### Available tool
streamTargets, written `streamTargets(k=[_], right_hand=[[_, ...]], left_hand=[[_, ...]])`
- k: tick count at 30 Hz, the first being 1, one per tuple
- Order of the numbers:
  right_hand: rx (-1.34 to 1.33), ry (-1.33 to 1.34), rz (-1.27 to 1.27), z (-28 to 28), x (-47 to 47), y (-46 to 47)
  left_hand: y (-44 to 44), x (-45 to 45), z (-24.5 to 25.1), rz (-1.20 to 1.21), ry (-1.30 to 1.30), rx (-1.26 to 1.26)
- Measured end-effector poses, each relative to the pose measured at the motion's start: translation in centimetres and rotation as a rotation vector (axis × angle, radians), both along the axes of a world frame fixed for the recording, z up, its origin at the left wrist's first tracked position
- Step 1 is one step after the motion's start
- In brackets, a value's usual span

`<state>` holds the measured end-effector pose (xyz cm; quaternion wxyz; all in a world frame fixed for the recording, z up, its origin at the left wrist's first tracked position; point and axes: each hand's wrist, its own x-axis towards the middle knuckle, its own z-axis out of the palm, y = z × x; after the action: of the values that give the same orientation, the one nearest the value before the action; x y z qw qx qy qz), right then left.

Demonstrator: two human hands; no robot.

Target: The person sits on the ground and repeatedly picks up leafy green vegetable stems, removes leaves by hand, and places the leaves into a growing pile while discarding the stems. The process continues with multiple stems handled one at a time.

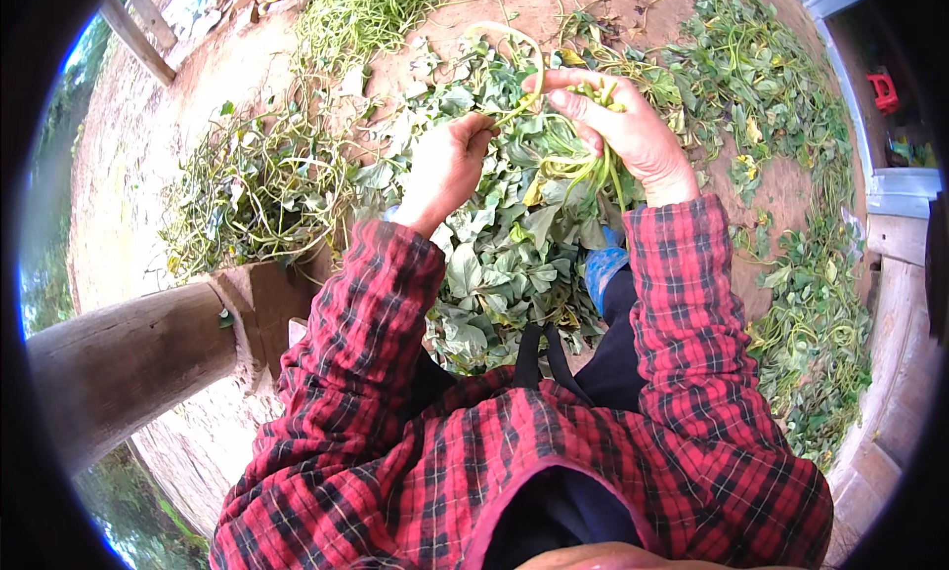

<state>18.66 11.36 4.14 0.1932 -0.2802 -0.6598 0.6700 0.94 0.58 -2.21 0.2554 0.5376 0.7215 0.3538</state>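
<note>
My left hand [449,162] pinches one end of a long green stem [535,47], which arcs up and over to my right hand. In my right hand [619,121] is a bunch of thin green stems [612,173], their short ends showing between thumb and fingers and the rest hanging below the palm. Both hands are above a heap of leafy green vines [504,251] on the ground between my legs. Where the arched stem meets my right fingertips, the exact hold is unclear.
Tangled bare stems [259,184] lie at the left, and a pile of thin green stems [367,14] at the top. More leafy vines [808,303] spread along the right. A wooden post [141,355] stands at the left. My blue shoe [604,273] touches the heap.
</note>
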Motion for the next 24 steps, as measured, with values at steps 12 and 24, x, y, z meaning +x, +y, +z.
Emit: streamTargets(k=[12,24], right_hand=[[-0.27,0.33,-0.088,0.0,-1.7,-0.3],[0.006,0.315,-0.314,-0.3,-1.9,-0.1]], left_hand=[[-1.6,0.4,-0.2,-0.179,0.401,0.078],[-2.0,-0.2,-0.7,-0.191,0.337,-0.057]])
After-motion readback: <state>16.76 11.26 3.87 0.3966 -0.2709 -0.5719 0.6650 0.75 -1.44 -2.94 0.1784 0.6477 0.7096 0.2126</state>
